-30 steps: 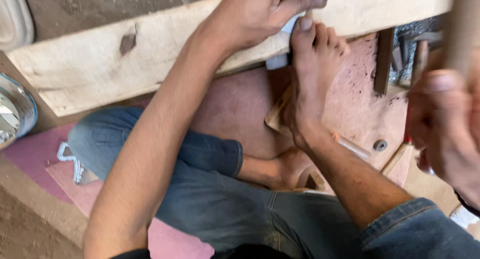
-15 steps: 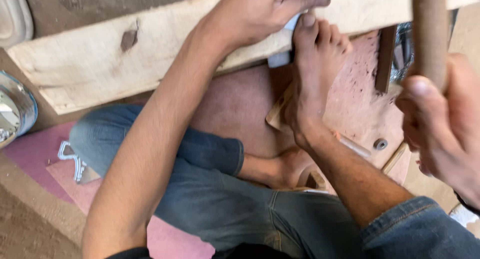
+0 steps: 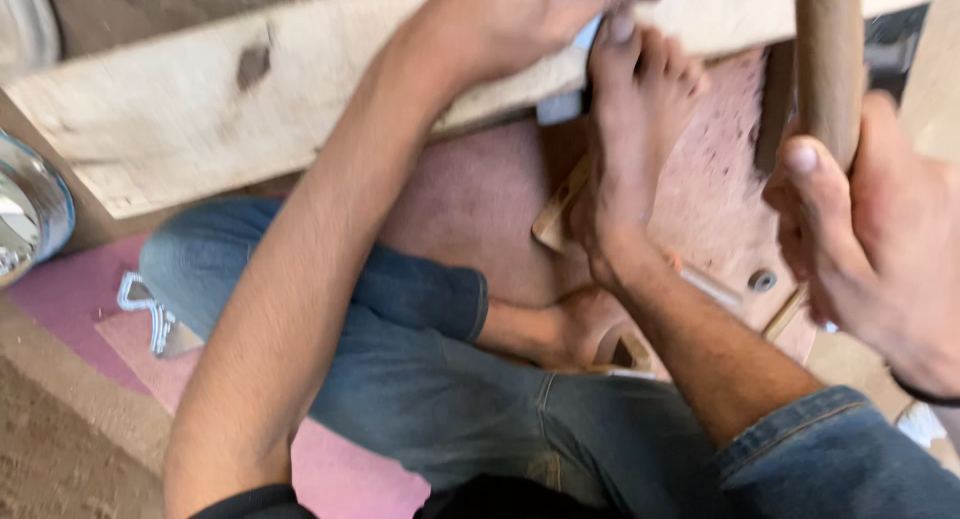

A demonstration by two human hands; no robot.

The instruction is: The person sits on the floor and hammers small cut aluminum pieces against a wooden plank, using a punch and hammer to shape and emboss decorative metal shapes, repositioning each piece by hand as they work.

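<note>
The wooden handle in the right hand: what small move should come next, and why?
Probably bring the wooden handle down toward the spot that the left hand holds on the pale plank. The right hand holds it raised and upright, and the bare foot braces the plank, toes close, so aim carefully.

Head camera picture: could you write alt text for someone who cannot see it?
A person sitting on the floor grips a round wooden handle upright in the right hand, while the left hand rests on a pale wooden plank. A bare foot presses against the plank's edge; the legs, in blue jeans, are folded on a pink mat.
</note>
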